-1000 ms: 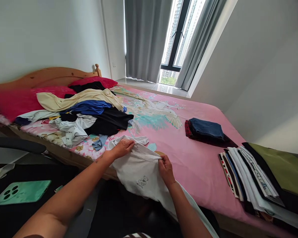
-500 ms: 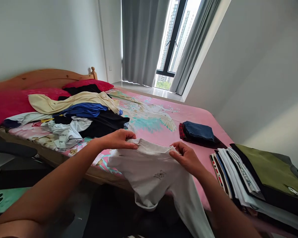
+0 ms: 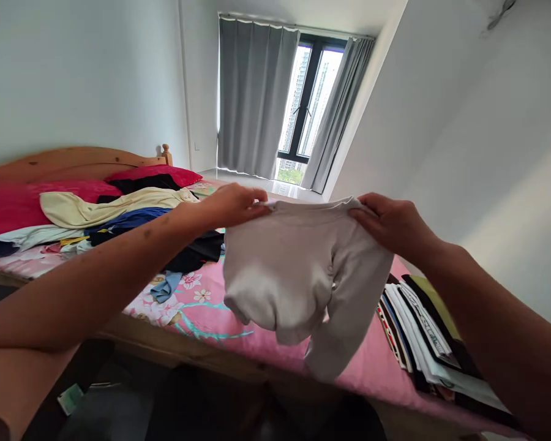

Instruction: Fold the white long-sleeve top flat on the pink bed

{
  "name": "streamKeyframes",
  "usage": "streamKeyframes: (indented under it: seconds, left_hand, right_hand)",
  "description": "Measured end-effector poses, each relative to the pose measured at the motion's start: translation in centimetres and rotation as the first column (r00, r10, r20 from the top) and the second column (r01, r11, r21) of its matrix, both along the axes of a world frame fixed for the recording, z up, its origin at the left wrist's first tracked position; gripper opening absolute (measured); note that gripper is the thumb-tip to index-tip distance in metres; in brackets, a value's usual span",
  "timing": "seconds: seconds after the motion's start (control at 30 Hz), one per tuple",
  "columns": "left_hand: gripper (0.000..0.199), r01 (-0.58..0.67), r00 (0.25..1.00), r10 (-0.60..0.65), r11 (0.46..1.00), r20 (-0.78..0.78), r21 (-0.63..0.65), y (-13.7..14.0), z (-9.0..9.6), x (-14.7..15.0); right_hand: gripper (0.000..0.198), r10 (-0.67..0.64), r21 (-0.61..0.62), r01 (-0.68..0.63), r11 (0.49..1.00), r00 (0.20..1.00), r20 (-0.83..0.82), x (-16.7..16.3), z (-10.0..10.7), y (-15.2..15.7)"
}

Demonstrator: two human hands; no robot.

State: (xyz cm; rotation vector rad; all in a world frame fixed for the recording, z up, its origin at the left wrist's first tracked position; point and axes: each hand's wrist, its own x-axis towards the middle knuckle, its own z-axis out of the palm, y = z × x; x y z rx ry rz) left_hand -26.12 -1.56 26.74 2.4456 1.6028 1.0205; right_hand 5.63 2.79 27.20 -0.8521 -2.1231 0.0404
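Note:
A pale grey long-sleeved shirt (image 3: 280, 269) hangs in the air above the near side of the bed. My left hand (image 3: 236, 205) pinches it at the upper left, beside the neckline. At the upper right, my right hand (image 3: 386, 217) grips the cloth between thumb and fingers. The top edge is stretched between both hands, while the body billows below and one sleeve dangles on the right. No print shows on the side facing me.
Loose clothes, among them a cream garment (image 3: 114, 205), lie heaped at the left of the bed by red pillows (image 3: 179, 177). A stack of folded clothes (image 3: 422, 331) sits at the bed's right edge. The pink bedsheet (image 3: 202, 312) spreads beneath the shirt.
Both hands have risen and moved apart, lifting the shirt higher and farther out. The printed drawing on its front no longer shows. The view has tilted up.

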Motion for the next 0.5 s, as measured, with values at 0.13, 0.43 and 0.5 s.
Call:
streamKeyframes:
  seconds: [0.13, 0.43, 0.5]
  left_hand:
    - [0.034, 0.016, 0.989, -0.018, 1.000, 0.145, 0.017, -0.5, 2.4, 0.0]
    - [0.057, -0.129, 0.987, 0.118, 0.986, 0.106, 0.102, -3.0, 8.1, 1.0]
    - [0.060, -0.145, 0.989, 0.141, 0.986, 0.055, 0.087, -3.3, 9.1, 0.9]
  right_hand:
    - [0.035, -0.006, 0.061, 0.014, 0.998, 0.991, -0.136, 0.7, 2.1, -0.4]
    - [0.043, -0.072, 0.111, 0.074, 0.991, 0.997, -0.018, 1.2, 6.6, -0.1]
    - [0.036, -0.113, 0.147, 0.102, 0.984, 0.991, 0.068, 1.2, 7.6, 0.0]
